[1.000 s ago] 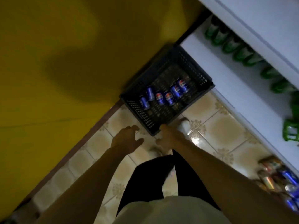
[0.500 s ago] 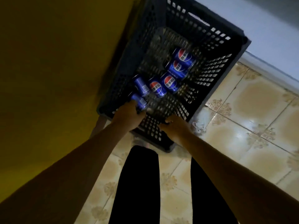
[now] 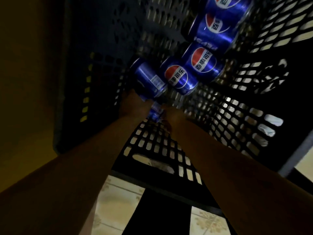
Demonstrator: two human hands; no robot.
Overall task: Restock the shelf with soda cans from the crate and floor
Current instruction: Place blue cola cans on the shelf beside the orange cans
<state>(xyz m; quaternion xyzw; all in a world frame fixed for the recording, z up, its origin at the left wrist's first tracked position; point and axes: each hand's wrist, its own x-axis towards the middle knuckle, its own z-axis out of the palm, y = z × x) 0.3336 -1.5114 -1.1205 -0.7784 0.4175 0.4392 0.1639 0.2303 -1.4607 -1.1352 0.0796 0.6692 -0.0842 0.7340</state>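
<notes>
A black perforated crate (image 3: 169, 146) stands on the tiled floor and fills most of the view. Several blue soda cans lie on their sides in a row on its bottom, among them one with its logo up (image 3: 177, 77) and one showing its label (image 3: 149, 77). Both my hands are down inside the crate. My left hand (image 3: 133, 104) holds the nearest blue can (image 3: 155, 113) from the left. My right hand (image 3: 174, 116) lies against the right side of that can. Its fingers are too dark to make out.
A yellow wall (image 3: 25, 82) runs along the left side of the crate. Pale patterned floor tiles (image 3: 116, 206) and my dark trouser legs show below the crate's near wall. The shelf is out of view.
My head has dropped much closer to the crate. My right hand left the crate's near rim and went inside, beside the nearest can. My left hand stays at that can.
</notes>
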